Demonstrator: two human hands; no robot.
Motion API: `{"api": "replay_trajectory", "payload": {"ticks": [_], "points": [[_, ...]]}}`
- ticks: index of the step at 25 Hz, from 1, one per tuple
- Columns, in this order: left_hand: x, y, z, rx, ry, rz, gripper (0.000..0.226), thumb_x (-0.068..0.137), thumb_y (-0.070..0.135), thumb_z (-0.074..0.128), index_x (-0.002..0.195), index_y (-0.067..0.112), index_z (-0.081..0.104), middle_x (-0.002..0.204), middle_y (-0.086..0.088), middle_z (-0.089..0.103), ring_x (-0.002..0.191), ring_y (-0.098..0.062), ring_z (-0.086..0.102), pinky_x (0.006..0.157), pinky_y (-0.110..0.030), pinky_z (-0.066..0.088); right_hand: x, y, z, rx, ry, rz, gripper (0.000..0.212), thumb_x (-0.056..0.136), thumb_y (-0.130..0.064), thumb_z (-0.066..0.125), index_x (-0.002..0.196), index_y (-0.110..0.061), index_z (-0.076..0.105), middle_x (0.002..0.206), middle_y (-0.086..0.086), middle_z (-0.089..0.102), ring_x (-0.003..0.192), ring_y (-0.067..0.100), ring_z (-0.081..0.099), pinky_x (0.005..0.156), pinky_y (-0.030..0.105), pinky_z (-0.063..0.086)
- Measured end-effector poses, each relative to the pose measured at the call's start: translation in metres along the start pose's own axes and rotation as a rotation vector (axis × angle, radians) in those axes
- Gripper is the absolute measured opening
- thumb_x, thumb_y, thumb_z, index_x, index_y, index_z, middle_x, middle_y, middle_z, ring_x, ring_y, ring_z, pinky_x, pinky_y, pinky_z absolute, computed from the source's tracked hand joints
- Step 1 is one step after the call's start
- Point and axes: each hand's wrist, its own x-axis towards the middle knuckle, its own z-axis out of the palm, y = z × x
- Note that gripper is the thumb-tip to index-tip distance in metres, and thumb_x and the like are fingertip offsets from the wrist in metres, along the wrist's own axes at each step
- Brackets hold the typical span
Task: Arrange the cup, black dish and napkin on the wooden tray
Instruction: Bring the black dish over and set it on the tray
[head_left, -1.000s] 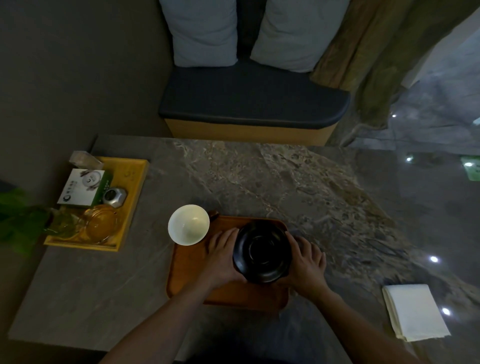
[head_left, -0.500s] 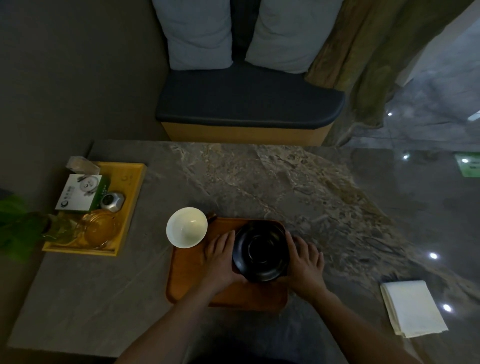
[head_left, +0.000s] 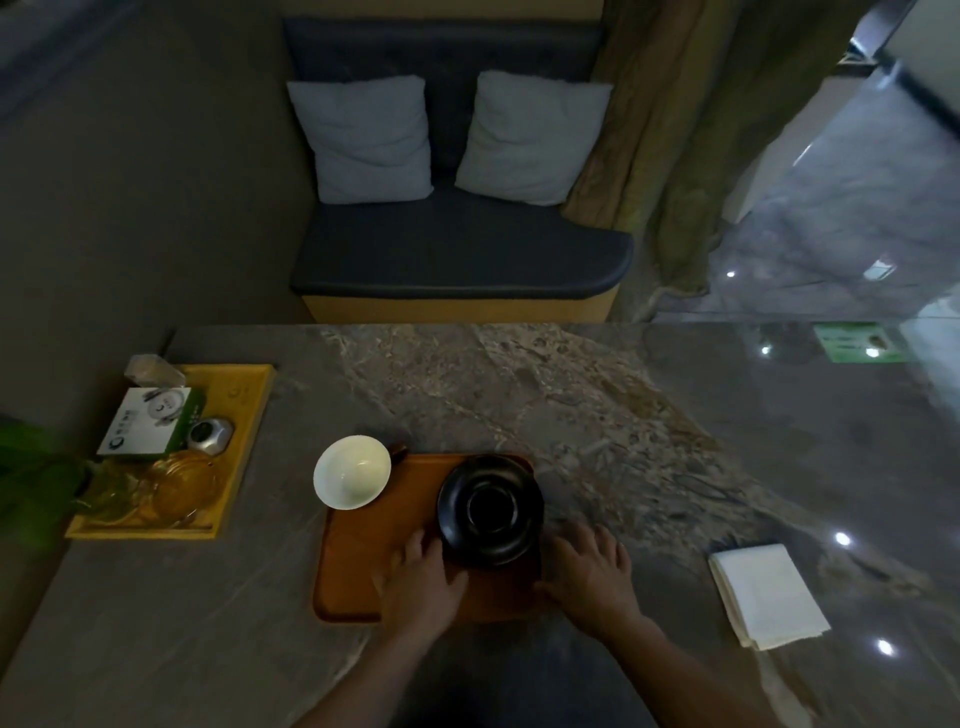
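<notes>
1. Marble table (head_left: 571, 415) carries the wooden tray (head_left: 363, 571), black dish (head_left: 490, 509) on its right half.
2. Left hand (head_left: 423, 582) and right hand (head_left: 589, 569) have slid back off the dish, fingers spread, empty.
3. Dish placed; white cup (head_left: 351, 472) straddles the tray's corner, napkin (head_left: 769, 595) lies well apart.

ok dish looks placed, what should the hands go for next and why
Probably the right hand should reach for the napkin. It lies off the wooden tray to the right, while the black dish sits on the tray and both hands look empty.
</notes>
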Motion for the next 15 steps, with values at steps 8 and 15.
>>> {"api": "replay_trajectory", "payload": {"ticks": [8,15], "points": [[-0.039,0.048,0.010,0.014,-0.105,0.116,0.042,0.093,0.049,0.052,0.128,0.026,0.055,0.132,0.000,0.055,0.119,-0.017,0.054,0.100,-0.033,0.042,-0.045,0.073,-0.039,-0.060,-0.027,-0.126,0.044,0.093,-0.054,0.046,0.126,-0.026,0.057,0.133,0.004,0.056,0.127,0.027,0.045,0.102,0.042,0.041],[-0.054,0.141,0.032,0.129,-0.321,0.319,0.037,0.088,0.044,0.065,0.114,0.018,0.066,0.118,-0.002,0.068,0.106,-0.016,0.062,0.090,-0.032,0.049,-0.090,0.177,-0.064,-0.115,0.000,-0.108,0.038,0.096,-0.045,0.045,0.124,-0.022,0.057,0.131,0.009,0.057,0.119,0.029,0.049,0.095,0.043,0.040]]}}
